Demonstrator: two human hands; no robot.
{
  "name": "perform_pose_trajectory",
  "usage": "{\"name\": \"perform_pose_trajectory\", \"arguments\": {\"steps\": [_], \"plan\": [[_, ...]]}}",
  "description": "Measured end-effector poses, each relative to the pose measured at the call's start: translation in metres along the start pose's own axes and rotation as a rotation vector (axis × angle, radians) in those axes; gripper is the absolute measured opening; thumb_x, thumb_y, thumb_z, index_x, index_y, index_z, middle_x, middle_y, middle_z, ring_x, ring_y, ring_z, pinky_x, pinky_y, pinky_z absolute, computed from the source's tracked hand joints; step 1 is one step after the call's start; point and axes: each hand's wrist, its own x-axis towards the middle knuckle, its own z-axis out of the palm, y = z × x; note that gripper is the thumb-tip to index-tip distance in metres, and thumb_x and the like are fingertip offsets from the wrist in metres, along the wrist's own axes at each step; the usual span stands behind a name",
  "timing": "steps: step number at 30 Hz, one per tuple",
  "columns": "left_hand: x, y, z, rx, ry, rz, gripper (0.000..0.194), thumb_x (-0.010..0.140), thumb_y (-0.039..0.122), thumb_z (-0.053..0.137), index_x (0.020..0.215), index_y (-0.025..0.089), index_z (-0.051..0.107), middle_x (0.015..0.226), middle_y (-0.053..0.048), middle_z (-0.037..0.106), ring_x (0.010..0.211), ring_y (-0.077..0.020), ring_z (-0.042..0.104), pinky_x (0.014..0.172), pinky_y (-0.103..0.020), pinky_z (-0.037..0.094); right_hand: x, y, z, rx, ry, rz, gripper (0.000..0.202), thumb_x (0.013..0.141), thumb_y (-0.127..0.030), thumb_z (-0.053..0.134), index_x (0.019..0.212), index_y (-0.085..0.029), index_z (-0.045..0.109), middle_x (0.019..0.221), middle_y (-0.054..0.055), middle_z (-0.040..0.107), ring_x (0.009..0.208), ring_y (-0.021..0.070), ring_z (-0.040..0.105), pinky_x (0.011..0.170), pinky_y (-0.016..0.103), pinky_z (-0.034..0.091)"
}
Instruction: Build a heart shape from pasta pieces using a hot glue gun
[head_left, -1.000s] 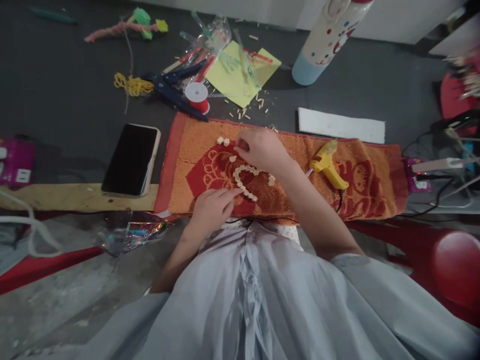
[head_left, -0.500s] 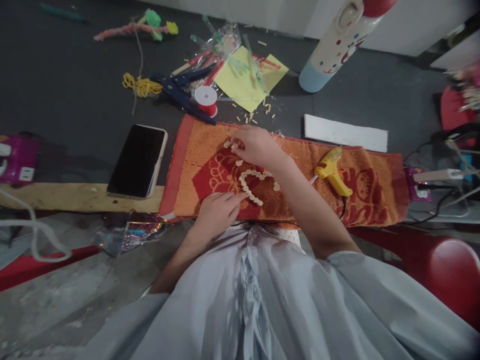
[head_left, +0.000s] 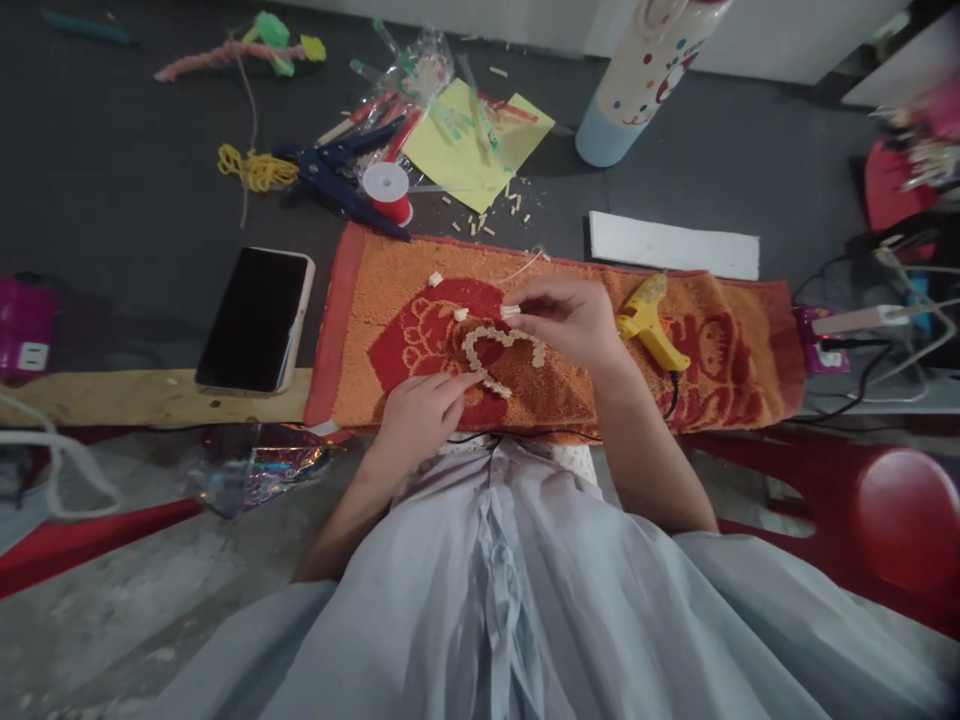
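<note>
On the orange and red towel (head_left: 390,285) lies a heart-like outline of small pale pieces (head_left: 474,352), with a gap at its lower right. My left hand (head_left: 424,412) rests at the outline's left side, fingers stretched out, one fingertip touching it. Above the outline my right hand (head_left: 566,318) pinches a small pale piece (head_left: 510,312) between thumb and finger. Two more small pale clusters lie on the towel, one (head_left: 460,315) just above the outline and another (head_left: 436,280) farther up and left.
A yellow glue gun (head_left: 654,325) lies right of my right hand. Left of the towel is a phone (head_left: 256,320). Behind are blue pliers (head_left: 341,185), a red thread spool (head_left: 388,194), yellow paper (head_left: 457,150), a white strip (head_left: 671,246) and a bottle (head_left: 637,90).
My right hand has moved from the upper left of the outline to its upper right, with a pale piece in its fingertips. The whole view has shifted slightly.
</note>
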Motion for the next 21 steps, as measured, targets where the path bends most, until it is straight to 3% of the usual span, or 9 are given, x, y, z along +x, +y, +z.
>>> {"name": "perform_pose_trajectory", "arguments": {"steps": [7, 11, 14, 21], "plan": [[-0.001, 0.001, 0.002, -0.027, 0.009, -0.027, 0.040, 0.093, 0.016, 0.041, 0.123, 0.022, 0.068, 0.106, -0.005, 0.076, 0.095, -0.0184, 0.070, 0.087, -0.032, 0.053, -0.039, -0.006, -0.015, -0.286, 0.044, -0.017, 0.020, 0.087, -0.037, 0.067, 0.097, -0.023, 0.077, 0.090, 0.005, 0.073, 0.080, 0.0160, 0.066, 0.071, 0.029, 0.053], [0.005, 0.003, -0.004, -0.081, 0.126, -0.061, 0.037, 0.095, 0.020, 0.043, 0.122, 0.021, 0.066, 0.113, -0.004, 0.075, 0.097, -0.0164, 0.070, 0.086, -0.027, 0.052, -0.054, -0.004, -0.018, -0.408, 0.067, -0.053, 0.018, 0.089, -0.029, 0.062, 0.097, -0.021, 0.076, 0.089, 0.005, 0.072, 0.078, 0.0164, 0.066, 0.072, 0.030, 0.053], [0.023, 0.004, -0.016, -0.012, 0.209, -0.185, 0.034, 0.096, 0.025, 0.044, 0.122, 0.020, 0.065, 0.109, -0.004, 0.075, 0.090, -0.0159, 0.071, 0.081, -0.026, 0.051, -0.061, 0.000, -0.019, -0.490, 0.116, -0.041, 0.017, 0.086, -0.024, 0.062, 0.097, -0.020, 0.074, 0.090, 0.006, 0.072, 0.075, 0.0173, 0.066, 0.071, 0.031, 0.053], [0.072, -0.011, -0.041, 0.221, 0.189, -0.331, 0.032, 0.092, 0.023, 0.050, 0.123, 0.022, 0.061, 0.106, -0.008, 0.070, 0.099, -0.0246, 0.065, 0.086, -0.035, 0.050, -0.064, 0.007, -0.025, -0.637, 0.186, -0.003, 0.020, 0.084, -0.019, 0.058, 0.098, -0.021, 0.072, 0.091, 0.006, 0.070, 0.075, 0.0188, 0.066, 0.073, 0.034, 0.054]]}}
